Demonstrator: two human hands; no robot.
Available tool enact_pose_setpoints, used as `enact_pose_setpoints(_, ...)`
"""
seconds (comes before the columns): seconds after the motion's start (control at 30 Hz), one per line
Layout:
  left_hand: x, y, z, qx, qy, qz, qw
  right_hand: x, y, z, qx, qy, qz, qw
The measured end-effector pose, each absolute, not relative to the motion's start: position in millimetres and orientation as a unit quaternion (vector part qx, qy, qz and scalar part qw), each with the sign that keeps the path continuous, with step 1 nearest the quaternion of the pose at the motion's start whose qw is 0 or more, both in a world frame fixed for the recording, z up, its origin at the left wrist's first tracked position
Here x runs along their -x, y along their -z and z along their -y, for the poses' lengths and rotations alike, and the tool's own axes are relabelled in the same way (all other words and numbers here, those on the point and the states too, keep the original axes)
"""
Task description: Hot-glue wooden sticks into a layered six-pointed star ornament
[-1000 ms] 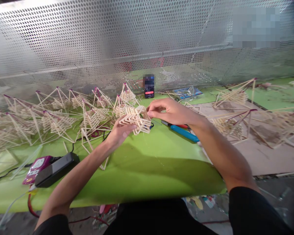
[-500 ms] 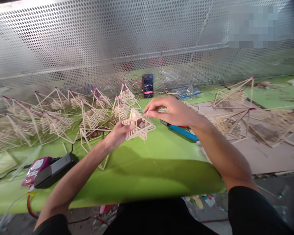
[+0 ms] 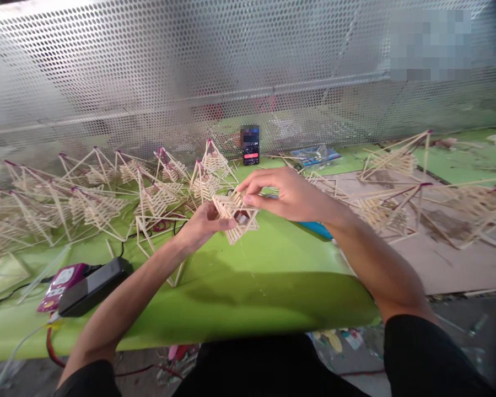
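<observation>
A small star-shaped frame of stacked wooden sticks (image 3: 235, 216) is held above the green table. My left hand (image 3: 203, 225) grips its left side, thumb laid over the front and fingers behind. At the frame's upper right edge, my right hand (image 3: 279, 192) has thumb and fingertips pinched together against it; whatever lies between those tips is too small to make out. Inside the frame's opening a small pale piece shows. Partly hidden under my right hand is a blue-handled tool (image 3: 319, 229) on the table.
Many stick frames with purple-tied tips (image 3: 95, 207) crowd the left; more stand on a board (image 3: 434, 264) at right. A phone (image 3: 250, 146) leans against the perforated metal screen (image 3: 182, 60). A purple power box (image 3: 62, 284) and black adapter (image 3: 95, 286) lie front left, with cords.
The star-shaped frame has been turned and tilted in my left hand. My right hand has shifted slightly left, its fingertips now against the frame's top edge and covering more of the blue-handled tool.
</observation>
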State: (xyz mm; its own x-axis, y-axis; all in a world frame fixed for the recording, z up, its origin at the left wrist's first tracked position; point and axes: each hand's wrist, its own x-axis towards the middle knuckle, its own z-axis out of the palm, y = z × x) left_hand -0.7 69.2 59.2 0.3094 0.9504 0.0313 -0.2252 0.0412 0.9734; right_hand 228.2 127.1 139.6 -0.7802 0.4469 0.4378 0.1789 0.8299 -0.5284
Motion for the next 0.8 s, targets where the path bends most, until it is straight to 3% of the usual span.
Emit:
enact_pose_setpoints(0.47,-8.2,-66.0,-61.3,-0.510,-0.493,-0.374,0.598,-228.7,-140.3,-122.9,0.163,-0.201,0.926,0.274)
enact_pose_setpoints(0.8,-2.8,-65.2,-66.3,-0.479,-0.536,-0.401,0.568,-230.7,-140.3,-121.8,0.187,-0.167,0.913,0.323)
